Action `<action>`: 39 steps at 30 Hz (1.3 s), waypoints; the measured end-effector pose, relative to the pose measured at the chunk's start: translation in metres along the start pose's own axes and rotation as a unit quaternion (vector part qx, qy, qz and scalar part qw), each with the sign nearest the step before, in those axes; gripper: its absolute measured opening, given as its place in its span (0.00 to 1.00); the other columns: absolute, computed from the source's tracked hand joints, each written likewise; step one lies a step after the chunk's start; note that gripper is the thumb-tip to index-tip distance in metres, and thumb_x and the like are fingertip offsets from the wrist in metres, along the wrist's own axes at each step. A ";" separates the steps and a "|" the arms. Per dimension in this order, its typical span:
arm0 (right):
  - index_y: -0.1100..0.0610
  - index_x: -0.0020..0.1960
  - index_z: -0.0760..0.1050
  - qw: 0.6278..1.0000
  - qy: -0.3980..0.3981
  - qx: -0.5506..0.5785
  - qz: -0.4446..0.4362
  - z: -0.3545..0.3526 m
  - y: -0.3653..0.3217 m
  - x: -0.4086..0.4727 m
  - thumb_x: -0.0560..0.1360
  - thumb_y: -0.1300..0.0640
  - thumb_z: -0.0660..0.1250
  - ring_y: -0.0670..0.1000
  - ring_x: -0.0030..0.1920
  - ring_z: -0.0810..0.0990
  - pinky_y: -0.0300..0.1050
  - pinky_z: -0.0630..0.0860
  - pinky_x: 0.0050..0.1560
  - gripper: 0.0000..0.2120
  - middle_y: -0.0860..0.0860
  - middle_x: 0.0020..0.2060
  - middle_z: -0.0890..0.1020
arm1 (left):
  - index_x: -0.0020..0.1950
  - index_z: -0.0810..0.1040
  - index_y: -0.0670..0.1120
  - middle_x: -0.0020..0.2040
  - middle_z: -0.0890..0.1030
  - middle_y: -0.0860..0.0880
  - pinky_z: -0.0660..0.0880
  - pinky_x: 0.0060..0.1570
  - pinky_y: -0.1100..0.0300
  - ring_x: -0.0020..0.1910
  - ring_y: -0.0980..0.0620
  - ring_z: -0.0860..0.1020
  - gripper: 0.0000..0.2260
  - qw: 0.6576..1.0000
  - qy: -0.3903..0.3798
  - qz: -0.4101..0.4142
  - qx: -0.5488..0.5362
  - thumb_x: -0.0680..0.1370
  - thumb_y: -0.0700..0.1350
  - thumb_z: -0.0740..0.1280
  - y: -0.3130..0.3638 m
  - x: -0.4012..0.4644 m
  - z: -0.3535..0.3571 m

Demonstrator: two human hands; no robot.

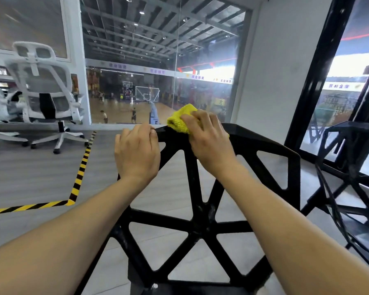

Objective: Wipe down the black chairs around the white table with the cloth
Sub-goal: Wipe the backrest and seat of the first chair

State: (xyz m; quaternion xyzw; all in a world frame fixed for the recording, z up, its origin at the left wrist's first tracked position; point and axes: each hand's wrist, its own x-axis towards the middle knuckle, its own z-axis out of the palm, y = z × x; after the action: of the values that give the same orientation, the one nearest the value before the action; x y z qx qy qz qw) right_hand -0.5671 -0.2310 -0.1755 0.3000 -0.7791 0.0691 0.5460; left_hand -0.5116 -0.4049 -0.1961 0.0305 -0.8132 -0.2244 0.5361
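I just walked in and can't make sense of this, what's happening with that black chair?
A person is wiping a black chair with a yellow cloth. The right hand presses the cloth onto the top edge of the chair's lattice back, while the left hand grips that edge beside it to steady it. A second black chair stands to the right, untouched. Two white office chairs stand further back on the left.

floor (41, 177) — grey | black chair (200, 209), white office chairs (45, 99), striped tape (79, 177)
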 end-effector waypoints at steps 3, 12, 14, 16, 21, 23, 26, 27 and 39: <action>0.57 0.65 0.75 0.995 0.021 -0.009 0.095 -0.005 0.008 -0.008 0.73 0.68 0.63 0.61 0.57 0.70 0.59 0.76 0.55 0.21 0.58 0.59 0.75 | 0.42 0.67 0.49 0.37 0.71 0.50 0.61 0.43 0.51 0.40 0.47 0.65 0.10 1.000 -0.007 -0.007 0.002 0.82 0.47 0.54 -0.001 0.000 0.002; 0.61 0.64 0.78 0.999 -0.013 -0.028 0.015 -0.001 -0.048 -0.100 0.76 0.69 0.66 0.61 0.62 0.73 0.54 0.74 0.61 0.17 0.58 0.59 0.79 | 0.45 0.72 0.47 0.40 0.72 0.51 0.57 0.44 0.55 0.42 0.48 0.65 0.11 1.000 -0.014 -0.011 0.007 0.83 0.46 0.55 -0.003 0.001 0.004; 0.62 0.63 0.78 0.998 -0.045 -0.047 -0.005 -0.009 -0.061 -0.144 0.73 0.70 0.65 0.62 0.61 0.73 0.58 0.75 0.58 0.20 0.59 0.58 0.79 | 0.45 0.73 0.46 0.40 0.73 0.51 0.57 0.44 0.55 0.42 0.48 0.65 0.11 1.000 -0.013 -0.012 0.007 0.83 0.46 0.55 -0.003 0.001 0.004; 0.61 0.63 0.78 0.995 -0.076 -0.060 -0.008 -0.016 -0.073 -0.174 0.74 0.68 0.62 0.62 0.61 0.73 0.59 0.75 0.59 0.19 0.58 0.57 0.80 | 0.46 0.73 0.46 0.41 0.75 0.50 0.58 0.44 0.55 0.42 0.48 0.65 0.11 1.000 -0.011 -0.011 0.007 0.83 0.46 0.55 -0.004 0.002 0.004; 0.61 0.62 0.78 0.996 -0.064 -0.054 0.036 -0.018 -0.076 -0.137 0.74 0.69 0.66 0.61 0.61 0.75 0.56 0.75 0.58 0.17 0.58 0.57 0.79 | 0.46 0.74 0.46 0.40 0.74 0.50 0.53 0.43 0.57 0.43 0.50 0.64 0.11 0.999 -0.011 -0.017 0.027 0.83 0.47 0.55 0.000 0.000 -0.001; 0.60 0.62 0.78 0.997 -0.043 -0.037 0.056 -0.015 -0.070 -0.099 0.73 0.68 0.68 0.60 0.62 0.74 0.53 0.75 0.59 0.18 0.57 0.58 0.78 | 0.45 0.72 0.47 0.40 0.71 0.51 0.54 0.44 0.56 0.43 0.49 0.64 0.11 0.999 -0.016 -0.016 0.029 0.83 0.47 0.55 0.000 -0.001 -0.001; 0.57 0.62 0.78 0.995 -0.018 -0.034 0.091 -0.012 -0.068 -0.077 0.74 0.65 0.68 0.59 0.58 0.73 0.50 0.76 0.55 0.17 0.56 0.59 0.78 | 0.44 0.69 0.48 0.40 0.72 0.50 0.59 0.46 0.53 0.43 0.48 0.65 0.10 1.000 -0.027 -0.006 0.015 0.83 0.47 0.54 0.000 0.000 -0.001; 0.57 0.62 0.78 0.994 -0.022 -0.050 0.094 -0.012 -0.070 -0.086 0.74 0.65 0.66 0.58 0.55 0.72 0.49 0.75 0.52 0.17 0.55 0.58 0.78 | 0.44 0.68 0.49 0.41 0.72 0.50 0.60 0.46 0.53 0.43 0.48 0.65 0.09 1.000 -0.028 -0.006 0.011 0.84 0.46 0.54 -0.001 0.000 0.000; 0.57 0.58 0.78 0.965 -0.166 0.036 0.201 -0.029 -0.095 -0.190 0.62 0.67 0.76 0.57 0.44 0.73 0.52 0.77 0.45 0.26 0.55 0.51 0.77 | 0.55 0.73 0.43 0.52 0.77 0.40 0.63 0.51 0.46 0.46 0.41 0.69 0.12 0.995 -0.074 0.047 0.050 0.84 0.46 0.53 -0.009 0.003 0.000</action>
State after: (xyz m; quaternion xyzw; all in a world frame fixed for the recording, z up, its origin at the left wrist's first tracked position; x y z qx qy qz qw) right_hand -0.4494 -0.2208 -0.3542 0.1638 -0.9000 0.1545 0.3732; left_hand -0.5148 -0.4135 -0.1972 0.0024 -0.8614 -0.1592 0.4823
